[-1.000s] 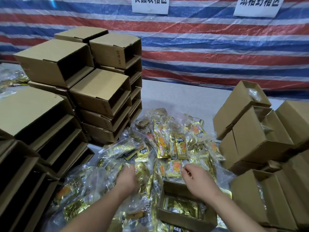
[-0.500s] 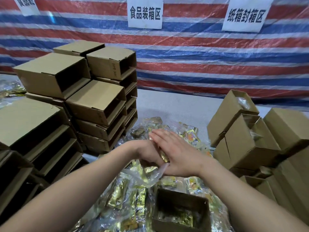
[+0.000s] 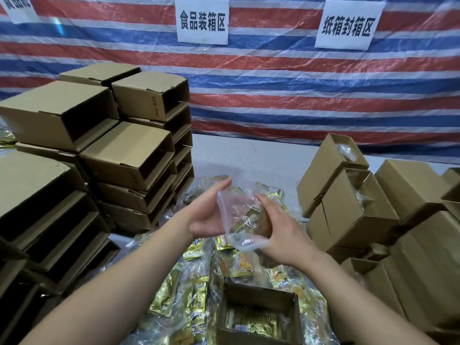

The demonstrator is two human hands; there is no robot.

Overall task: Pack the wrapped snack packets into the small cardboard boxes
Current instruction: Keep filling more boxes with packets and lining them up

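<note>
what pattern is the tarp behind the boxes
Red, white and blue horizontal stripes on the tarp, clearest in the head view.

White sign point(image 3: 202, 20) on tarp: 食品装箱区; right sign point(image 3: 348, 26): 纸箱封箱区; box print too small.

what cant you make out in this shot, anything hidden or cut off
- Head view: the contents of the clear bag are blurred by crinkled plastic and partly covered by the right hand.
- The open box is cut off by the bottom edge.
- The left hand has its fingertips behind the bag.
- The leftmost sign is cropped.
</note>
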